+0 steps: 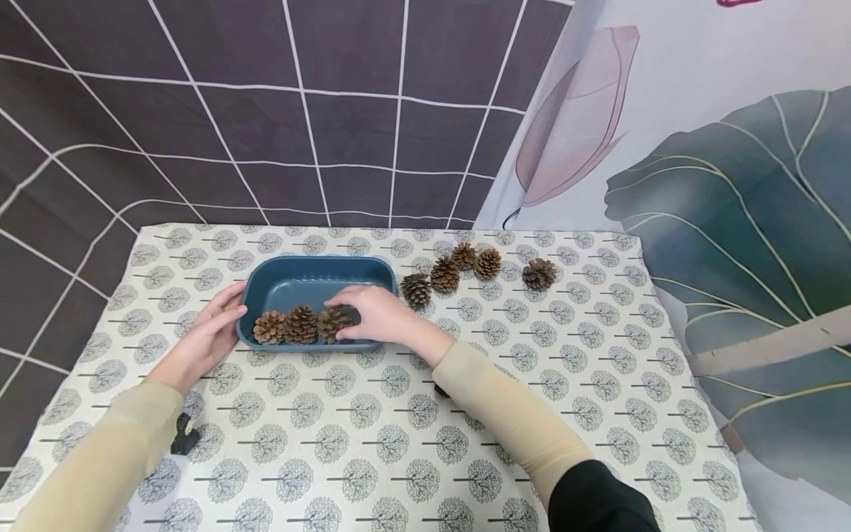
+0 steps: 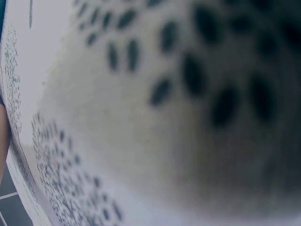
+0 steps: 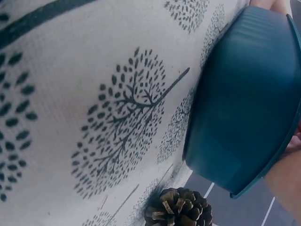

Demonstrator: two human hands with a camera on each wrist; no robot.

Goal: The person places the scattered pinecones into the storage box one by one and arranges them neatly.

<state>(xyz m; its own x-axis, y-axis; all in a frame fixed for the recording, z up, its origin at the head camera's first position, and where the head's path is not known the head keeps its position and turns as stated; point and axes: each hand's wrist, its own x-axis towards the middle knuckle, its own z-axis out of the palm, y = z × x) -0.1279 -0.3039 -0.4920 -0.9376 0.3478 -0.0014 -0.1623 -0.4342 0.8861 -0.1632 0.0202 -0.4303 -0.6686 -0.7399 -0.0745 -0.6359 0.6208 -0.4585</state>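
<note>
While the left hand [image 1: 214, 325] rests with relaxed fingers against the blue tub [image 1: 312, 264], the right hand [image 1: 375, 314] grips a pinecone [image 1: 330, 324] inside.
Placing it beside two others [image 1: 301, 325] seems underway; next calls for loosening the fingers. Only the right-wrist view shows the tub's outer end wall [image 3: 244, 103] broadside.
</note>
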